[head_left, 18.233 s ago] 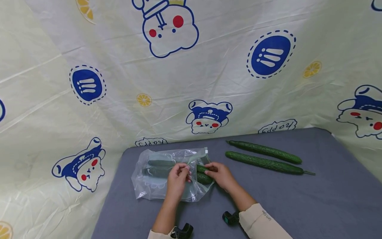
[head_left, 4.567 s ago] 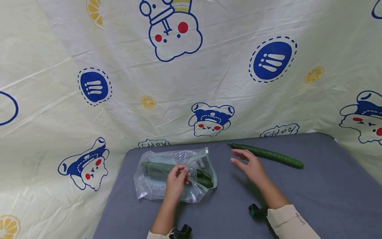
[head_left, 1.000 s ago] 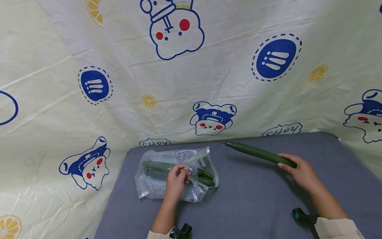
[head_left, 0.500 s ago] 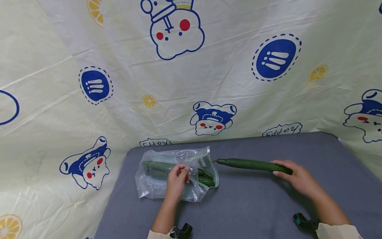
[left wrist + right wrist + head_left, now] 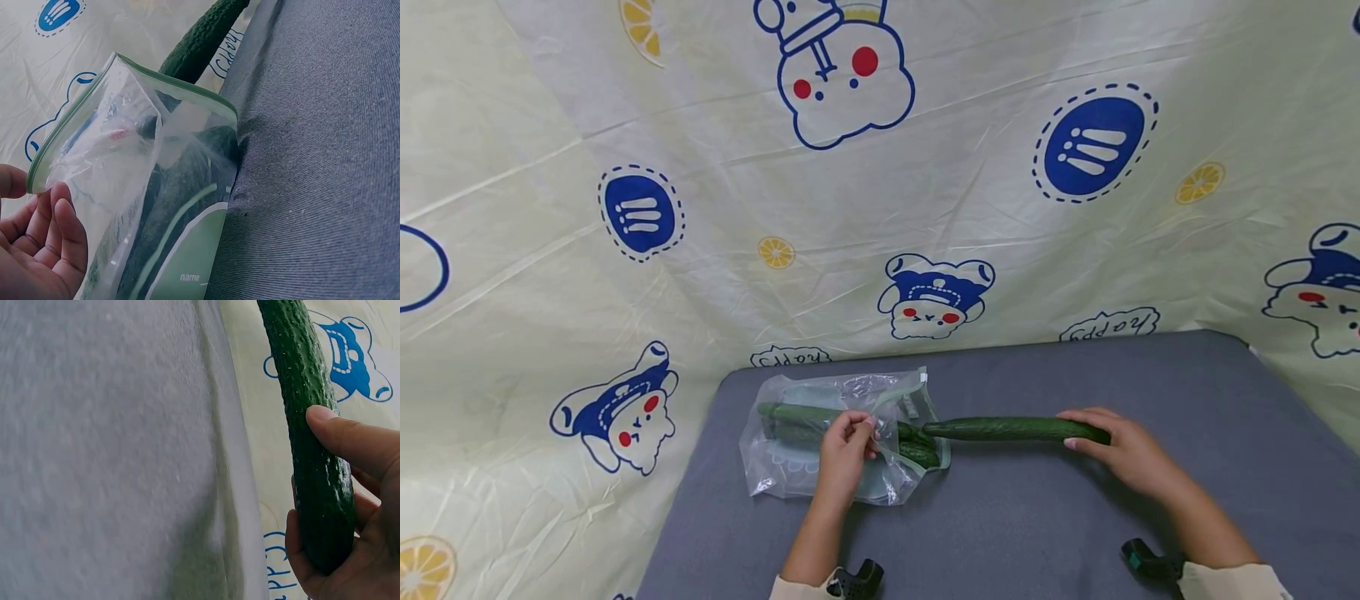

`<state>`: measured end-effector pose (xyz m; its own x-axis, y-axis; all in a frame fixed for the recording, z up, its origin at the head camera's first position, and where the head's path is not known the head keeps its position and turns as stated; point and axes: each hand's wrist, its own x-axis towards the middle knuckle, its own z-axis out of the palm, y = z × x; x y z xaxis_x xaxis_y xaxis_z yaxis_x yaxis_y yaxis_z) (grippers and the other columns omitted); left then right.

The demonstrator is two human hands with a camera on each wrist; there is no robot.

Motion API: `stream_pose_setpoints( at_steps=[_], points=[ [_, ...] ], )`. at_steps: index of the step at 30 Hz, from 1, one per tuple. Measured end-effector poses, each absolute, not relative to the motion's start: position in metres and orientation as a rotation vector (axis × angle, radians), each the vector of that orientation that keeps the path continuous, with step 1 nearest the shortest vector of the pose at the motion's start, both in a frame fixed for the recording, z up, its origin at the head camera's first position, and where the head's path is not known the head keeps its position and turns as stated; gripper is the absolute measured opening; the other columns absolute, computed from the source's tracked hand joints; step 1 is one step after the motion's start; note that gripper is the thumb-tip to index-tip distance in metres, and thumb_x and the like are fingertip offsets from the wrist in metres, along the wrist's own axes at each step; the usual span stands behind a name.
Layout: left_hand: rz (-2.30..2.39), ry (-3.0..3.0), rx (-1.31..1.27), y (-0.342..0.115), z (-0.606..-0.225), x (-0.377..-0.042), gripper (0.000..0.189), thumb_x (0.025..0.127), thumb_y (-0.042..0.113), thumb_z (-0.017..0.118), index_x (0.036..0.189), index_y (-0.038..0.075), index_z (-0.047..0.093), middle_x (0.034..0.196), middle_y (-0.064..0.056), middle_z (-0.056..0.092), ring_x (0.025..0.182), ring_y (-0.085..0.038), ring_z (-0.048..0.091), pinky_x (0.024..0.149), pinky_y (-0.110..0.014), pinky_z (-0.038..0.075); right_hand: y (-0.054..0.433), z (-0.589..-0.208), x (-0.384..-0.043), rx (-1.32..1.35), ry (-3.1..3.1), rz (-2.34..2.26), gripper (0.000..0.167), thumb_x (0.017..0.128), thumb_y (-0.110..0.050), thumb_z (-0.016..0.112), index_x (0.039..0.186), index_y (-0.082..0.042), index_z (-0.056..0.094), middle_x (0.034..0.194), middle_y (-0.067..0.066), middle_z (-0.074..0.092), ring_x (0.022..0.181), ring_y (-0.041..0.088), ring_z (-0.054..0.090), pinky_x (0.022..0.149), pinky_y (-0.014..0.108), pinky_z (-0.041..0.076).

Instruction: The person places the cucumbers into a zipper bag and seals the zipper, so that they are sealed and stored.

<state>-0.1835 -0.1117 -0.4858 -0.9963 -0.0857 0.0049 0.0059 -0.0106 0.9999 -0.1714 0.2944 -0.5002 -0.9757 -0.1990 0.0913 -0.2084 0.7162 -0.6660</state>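
Observation:
A clear zip bag [image 5: 760, 475] with a green-edged mouth lies on the table, its opening facing right. Several dark green cucumbers [image 5: 917, 454] are inside, partly seen through the plastic. My left hand [image 5: 842, 458] pinches the rim of the bag; the left wrist view shows the thumb and fingers of this hand [image 5: 47, 247] at the green zip edge. My right hand [image 5: 1123, 454] grips the right end of another cucumber [image 5: 1000, 429], held nearly level. Its far tip is at the bag's mouth. In the right wrist view, the thumb lies along this cucumber [image 5: 312, 456].
The grey cloth-covered table [image 5: 1037, 517] extends to the right and in front of the bag. Behind it hangs a pale printed sheet [image 5: 820, 308] with cartoon figures. Black wrist cameras [image 5: 857, 579] sit near both sleeves.
The last loose cucumber was picked up from the table by my right hand and moved left, its tip now at the bag's mouth. My left hand has stayed on the bag's rim.

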Motion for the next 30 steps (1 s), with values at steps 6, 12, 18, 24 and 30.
stream_pose_setpoints(
  at_steps=[6, 12, 18, 24, 30],
  points=[
    [-2.201, -2.167, 0.066, -0.112, -0.486, -0.183, 0.020, 0.102, 0.014, 0.061, 0.109, -0.005, 0.061, 0.084, -0.006, 0.067, 0.065, -0.014, 0.059, 0.061, -0.025, 0.055, 0.284, -0.499, -0.169, 0.387, -2.889, 1.160, 0.046, 0.097, -0.037, 0.071, 0.136, -0.013, 0.066, 0.139, 0.019, 0.060, 0.132, 0.049, 0.051, 0.097, 0.069, 0.045],
    [-2.228, -2.157, 0.058, -0.112, -0.485, -0.182, 0.020, 0.102, 0.013, 0.061, 0.110, -0.005, 0.060, 0.085, -0.007, 0.066, 0.065, -0.014, 0.060, 0.061, -0.025, 0.056, 0.271, -0.502, -0.168, 0.440, -2.877, 1.144, 0.043, 0.096, -0.034, 0.073, 0.134, -0.014, 0.068, 0.136, 0.016, 0.063, 0.128, 0.046, 0.055, 0.097, 0.065, 0.049],
    [-2.252, -2.135, 0.053, -0.111, -0.484, -0.183, 0.020, 0.101, 0.011, 0.062, 0.110, -0.007, 0.060, 0.083, -0.008, 0.065, 0.061, -0.013, 0.060, 0.058, -0.024, 0.056, 0.254, -0.506, -0.168, 0.482, -2.874, 1.174, 0.040, 0.095, -0.032, 0.074, 0.132, -0.016, 0.070, 0.134, 0.014, 0.065, 0.125, 0.043, 0.059, 0.096, 0.062, 0.051],
    [-2.267, -2.130, 0.061, -0.111, -0.484, -0.183, 0.020, 0.101, 0.010, 0.062, 0.109, -0.008, 0.059, 0.081, -0.007, 0.063, 0.060, -0.013, 0.060, 0.058, -0.023, 0.056, 0.240, -0.509, -0.168, 0.480, -2.884, 1.203, 0.041, 0.095, -0.034, 0.073, 0.131, -0.017, 0.070, 0.134, 0.014, 0.065, 0.128, 0.044, 0.057, 0.100, 0.065, 0.048],
    [-2.293, -2.118, 0.061, -0.111, -0.484, -0.183, 0.020, 0.101, 0.010, 0.062, 0.110, -0.007, 0.058, 0.081, -0.006, 0.062, 0.059, -0.013, 0.060, 0.057, -0.024, 0.056, 0.229, -0.509, -0.166, 0.482, -2.889, 1.216, 0.042, 0.095, -0.036, 0.073, 0.132, -0.018, 0.070, 0.133, 0.010, 0.066, 0.128, 0.042, 0.058, 0.100, 0.063, 0.050]
  ],
)
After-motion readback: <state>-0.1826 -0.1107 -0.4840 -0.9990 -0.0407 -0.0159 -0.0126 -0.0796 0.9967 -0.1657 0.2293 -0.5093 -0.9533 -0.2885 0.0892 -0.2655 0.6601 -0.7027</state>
